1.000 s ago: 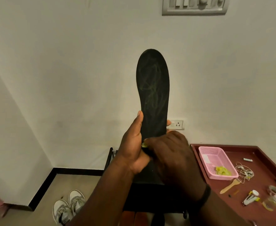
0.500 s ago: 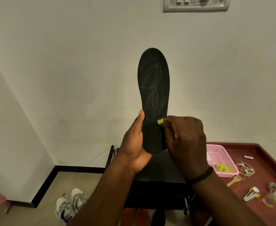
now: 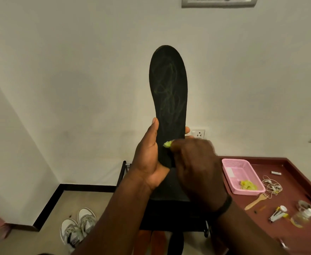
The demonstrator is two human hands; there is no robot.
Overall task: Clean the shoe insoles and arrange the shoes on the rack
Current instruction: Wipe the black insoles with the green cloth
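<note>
Your left hand (image 3: 149,159) grips the heel end of the black insole (image 3: 168,100), thumb on its left edge, fingertips showing past its right edge, holding it upright. Your right hand (image 3: 197,168) pinches a yellow-green wad (image 3: 167,143) against the insole's lower face. Below the insole stands the black rack (image 3: 169,214); left of it, on the floor, a pair of grey-white sneakers (image 3: 78,227). Right of the insole, a pink basket (image 3: 237,168) sits on the maroon table (image 3: 298,181).

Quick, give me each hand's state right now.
Left hand: grips the black insole at its lower part, holding it upright.
Right hand: pinches a yellow-green wad against the insole.
</note>
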